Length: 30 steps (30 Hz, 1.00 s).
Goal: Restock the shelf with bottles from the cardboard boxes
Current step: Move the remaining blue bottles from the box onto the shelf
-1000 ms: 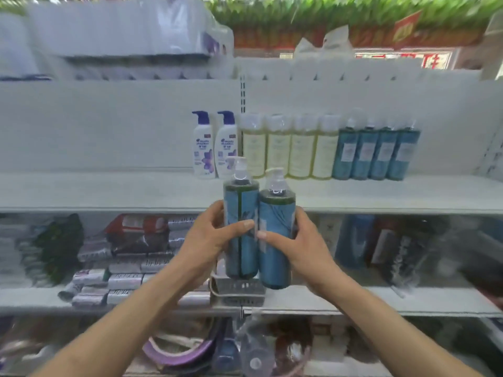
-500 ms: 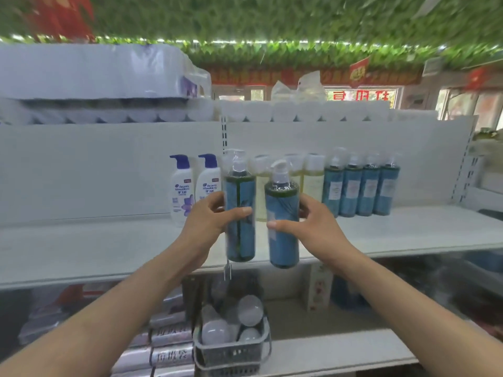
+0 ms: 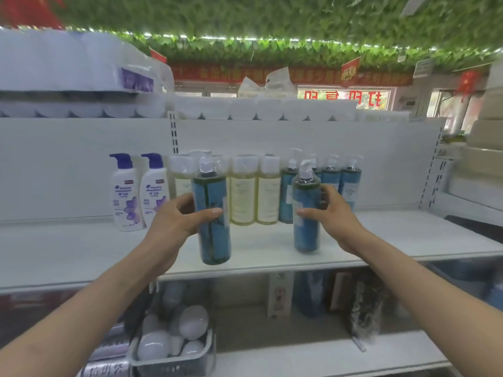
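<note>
Shelf (image 3: pixel 81 254): left hand (image 3: pixel 177 221), right hand (image 3: pixel 336 220) grip teal-filled bottles (image 3: pixel 215 238).

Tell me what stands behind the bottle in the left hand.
A row of pale yellow bottles on the shelf; the held bottle in the left hand hides most of one.

The left hand (image 3: pixel 174 221) and right hand (image 3: pixel 336 217) have parted, carrying their blue bottles (image 3: pixel 215 240) over the shelf (image 3: pixel 81 254).
</note>
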Tool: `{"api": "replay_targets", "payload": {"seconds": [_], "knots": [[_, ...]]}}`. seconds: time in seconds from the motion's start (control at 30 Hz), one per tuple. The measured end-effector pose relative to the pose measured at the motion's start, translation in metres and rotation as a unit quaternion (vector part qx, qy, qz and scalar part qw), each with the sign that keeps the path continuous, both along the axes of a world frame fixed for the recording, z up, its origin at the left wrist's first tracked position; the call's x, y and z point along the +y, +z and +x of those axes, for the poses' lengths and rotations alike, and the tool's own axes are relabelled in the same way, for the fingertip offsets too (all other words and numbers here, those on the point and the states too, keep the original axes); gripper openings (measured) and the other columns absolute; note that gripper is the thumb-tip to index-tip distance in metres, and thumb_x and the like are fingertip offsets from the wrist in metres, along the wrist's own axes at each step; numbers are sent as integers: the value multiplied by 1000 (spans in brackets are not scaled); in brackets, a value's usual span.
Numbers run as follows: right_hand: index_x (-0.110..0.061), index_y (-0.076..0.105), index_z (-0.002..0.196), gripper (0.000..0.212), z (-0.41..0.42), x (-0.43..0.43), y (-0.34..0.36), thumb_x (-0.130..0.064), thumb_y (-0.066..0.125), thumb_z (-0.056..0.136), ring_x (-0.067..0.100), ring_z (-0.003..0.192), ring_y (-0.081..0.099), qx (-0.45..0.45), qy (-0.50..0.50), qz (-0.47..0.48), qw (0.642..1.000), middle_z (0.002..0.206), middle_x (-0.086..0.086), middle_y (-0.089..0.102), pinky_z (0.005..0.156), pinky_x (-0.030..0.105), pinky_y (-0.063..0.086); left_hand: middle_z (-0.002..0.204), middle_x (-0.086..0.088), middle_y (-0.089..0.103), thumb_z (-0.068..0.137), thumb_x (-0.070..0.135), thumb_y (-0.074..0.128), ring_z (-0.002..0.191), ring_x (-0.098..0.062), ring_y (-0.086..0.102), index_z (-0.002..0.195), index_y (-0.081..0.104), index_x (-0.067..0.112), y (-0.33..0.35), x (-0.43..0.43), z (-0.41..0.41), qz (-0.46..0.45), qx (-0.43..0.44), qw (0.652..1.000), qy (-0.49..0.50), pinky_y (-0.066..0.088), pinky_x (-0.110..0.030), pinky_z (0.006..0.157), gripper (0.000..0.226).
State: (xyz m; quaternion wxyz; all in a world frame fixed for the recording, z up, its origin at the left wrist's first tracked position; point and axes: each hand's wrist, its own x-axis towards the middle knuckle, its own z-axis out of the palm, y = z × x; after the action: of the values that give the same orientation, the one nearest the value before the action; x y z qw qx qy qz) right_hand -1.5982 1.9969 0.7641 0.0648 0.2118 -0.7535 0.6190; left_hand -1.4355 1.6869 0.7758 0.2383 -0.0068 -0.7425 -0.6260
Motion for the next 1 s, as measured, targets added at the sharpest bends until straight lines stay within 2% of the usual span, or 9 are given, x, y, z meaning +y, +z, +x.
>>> {"api": "replay_targets", "payload": {"seconds": [0.07, 0.2, 0.4, 0.47, 0.53, 0.63, 0.7, 0.83, 1.0], "knots": [[-28, 60, 130, 55, -20, 15, -4, -15, 89, 85, 17, 115, 67, -9, 10, 2, 1000, 127, -8, 69, 82, 27, 56, 118, 10, 80, 72, 44, 88, 112, -13, 75, 123, 76, 28, -1, 18, -10, 6, -1, 1000, 6, 58, -51, 104, 55], [-27, 64, 132, 52, -52, 36, -11, -13, 86, 87, 22, 122, 67, -34, 43, -27, 998, 130, -4, 72, 102, 45, 58, 118, 9, 80, 67, 48, 90, 110, -12, 76, 120, 78, 29, -7, 45, -27, 11, -3, 1000, 13, 59, -50, 102, 57], [-29, 57, 144, 56, -80, 61, -22, -15, 79, 95, 16, 129, 66, -34, 132, -21, 990, 137, -6, 72, 112, 48, 52, 122, 3, 79, 73, 39, 94, 114, -17, 75, 117, 80, 29, -19, 69, -51, 27, -13, 999, 21, 55, -53, 105, 48], [-33, 49, 147, 68, -83, 64, -30, -23, 85, 91, 13, 130, 63, -35, 120, 4, 992, 142, -8, 66, 110, 42, 53, 122, 2, 79, 70, 39, 95, 116, -19, 75, 119, 80, 25, -22, 77, -59, 38, -16, 999, 22, 55, -53, 106, 53], [-34, 43, 145, 82, -78, 61, -39, -38, 93, 80, 8, 125, 61, -21, 79, 64, 995, 138, -13, 60, 97, 28, 54, 121, 1, 80, 66, 38, 92, 115, -19, 75, 122, 78, 21, -22, 88, -68, 44, -21, 998, 25, 55, -53, 106, 60], [-31, 45, 134, 75, -77, 56, -54, -39, 94, 78, 1, 114, 61, 12, 34, 89, 995, 125, -16, 61, 81, 15, 50, 120, 3, 80, 66, 36, 91, 112, -16, 76, 122, 78, 20, -21, 105, -79, 51, -23, 998, 22, 56, -50, 104, 60], [-30, 47, 134, 71, -80, 62, -55, -34, 93, 80, 1, 115, 63, 19, 38, 82, 996, 125, -16, 64, 84, 16, 53, 119, 3, 80, 61, 40, 92, 111, -15, 76, 117, 80, 22, -24, 115, -83, 53, -14, 998, 21, 57, -47, 101, 60], [-27, 49, 140, 65, -89, 76, -58, -19, 86, 86, 9, 123, 65, -6, 74, 54, 996, 136, -7, 66, 108, 38, 55, 120, 1, 80, 61, 42, 94, 112, -17, 76, 112, 83, 26, -30, 128, -86, 52, -13, 999, 2, 56, -46, 100, 55], [-36, 50, 128, 64, -88, 70, -63, -36, 93, 80, 5, 116, 62, 1, 46, 91, 995, 128, -16, 63, 87, 17, 51, 118, 3, 81, 60, 43, 93, 110, -15, 76, 118, 80, 22, -29, 136, -96, 54, -26, 998, 15, 57, -46, 99, 63]]}}
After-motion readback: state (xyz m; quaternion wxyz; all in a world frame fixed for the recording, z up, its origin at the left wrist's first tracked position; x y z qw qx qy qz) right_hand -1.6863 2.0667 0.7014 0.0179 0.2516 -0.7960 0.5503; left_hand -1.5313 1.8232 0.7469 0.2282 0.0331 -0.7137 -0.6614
